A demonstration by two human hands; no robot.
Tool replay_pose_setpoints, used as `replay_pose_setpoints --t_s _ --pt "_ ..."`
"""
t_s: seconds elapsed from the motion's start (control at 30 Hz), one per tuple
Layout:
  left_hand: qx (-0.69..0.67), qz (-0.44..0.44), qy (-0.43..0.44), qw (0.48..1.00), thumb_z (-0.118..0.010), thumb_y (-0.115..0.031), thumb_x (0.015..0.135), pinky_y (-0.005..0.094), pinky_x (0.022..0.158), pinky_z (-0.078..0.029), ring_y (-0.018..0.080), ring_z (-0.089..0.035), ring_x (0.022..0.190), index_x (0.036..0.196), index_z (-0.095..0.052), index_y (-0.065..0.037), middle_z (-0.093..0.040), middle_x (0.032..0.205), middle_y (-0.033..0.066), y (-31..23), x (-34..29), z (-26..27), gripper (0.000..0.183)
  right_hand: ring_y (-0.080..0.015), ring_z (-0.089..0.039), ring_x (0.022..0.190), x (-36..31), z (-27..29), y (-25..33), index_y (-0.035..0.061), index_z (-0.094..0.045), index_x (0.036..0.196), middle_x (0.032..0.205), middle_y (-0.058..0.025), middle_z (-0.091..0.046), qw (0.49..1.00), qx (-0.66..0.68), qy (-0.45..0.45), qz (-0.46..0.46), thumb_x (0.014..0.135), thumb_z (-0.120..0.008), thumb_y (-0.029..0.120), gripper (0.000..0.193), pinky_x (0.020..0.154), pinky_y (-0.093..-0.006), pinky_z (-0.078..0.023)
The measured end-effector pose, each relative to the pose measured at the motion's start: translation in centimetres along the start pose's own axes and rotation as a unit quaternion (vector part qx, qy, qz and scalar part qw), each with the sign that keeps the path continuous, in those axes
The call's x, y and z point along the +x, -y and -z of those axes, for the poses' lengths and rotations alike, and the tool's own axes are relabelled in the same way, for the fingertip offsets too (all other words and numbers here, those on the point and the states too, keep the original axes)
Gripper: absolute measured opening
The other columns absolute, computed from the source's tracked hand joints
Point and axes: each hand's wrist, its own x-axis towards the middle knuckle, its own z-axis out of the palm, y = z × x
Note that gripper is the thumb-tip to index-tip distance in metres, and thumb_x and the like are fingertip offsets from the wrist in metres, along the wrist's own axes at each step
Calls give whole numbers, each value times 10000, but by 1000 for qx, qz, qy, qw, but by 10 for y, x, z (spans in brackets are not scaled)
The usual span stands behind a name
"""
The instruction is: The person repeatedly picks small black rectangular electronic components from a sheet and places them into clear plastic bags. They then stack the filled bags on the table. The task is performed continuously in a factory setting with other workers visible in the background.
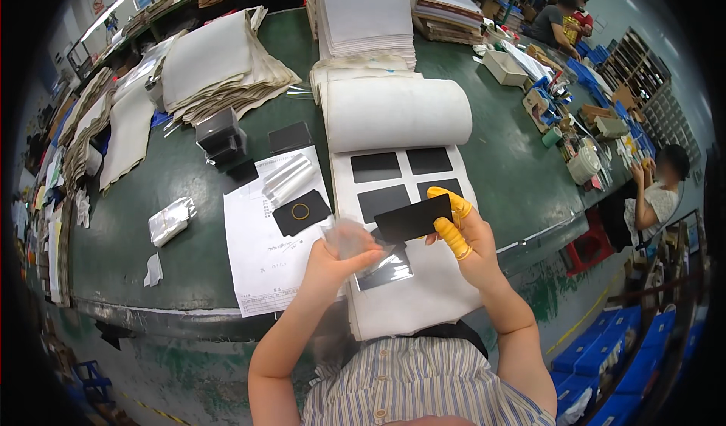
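Note:
Between the thumb and fingers of my right hand (475, 238), which wears yellow finger cots, is a thin black rectangular sheet (412, 218). My left hand (344, 260) pinches a clear plastic film (349, 237), partly smeared by motion, close to the left end of that sheet. Below both hands lies a large white paper pad (408, 305). Several dark rectangular sheets (376, 167) rest on the pad in two columns. One dark piece (386, 269) with a shiny surface lies under my left hand.
Left of the pad, a printed paper (261, 275) carries a black stack with a yellow rubber band (291, 213) and a roll of clear film (289, 178). Black boxes (221, 136) and a clear film bundle (172, 220) sit farther left. Rolled-back pages (397, 114) rise behind. A co-worker (656, 199) sits right.

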Motion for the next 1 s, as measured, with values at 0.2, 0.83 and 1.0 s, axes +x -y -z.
replay_pose_setpoints --t_s 0.2,0.83,1.0 --pt "25 62 32 997 -760 -71 745 246 687 -482 117 -611 737 835 -641 -26 -656 801 49 -8 -3 -4 157 -126 -622 735 2 1 7 21 -489 1297 910 -72 -657 994 -101 47 4 935 -564 136 387 722 -253 -478" --pt "-117 35 -43 992 -756 -58 753 275 550 -534 152 -625 733 1037 -581 1 -626 893 61 -3 1 4 339 -221 -671 738 11 -5 14 61 -451 1348 884 -152 -658 975 -181 116 -50 950 -528 184 423 685 -309 -505" --pt "-58 4 -59 997 -760 -58 742 272 638 -511 143 -618 771 1013 -589 -8 -636 847 57 -5 0 -1 324 -377 -586 725 2 -18 10 67 -396 1378 817 -199 -608 922 -320 218 -18 928 -552 320 539 659 -410 -462"
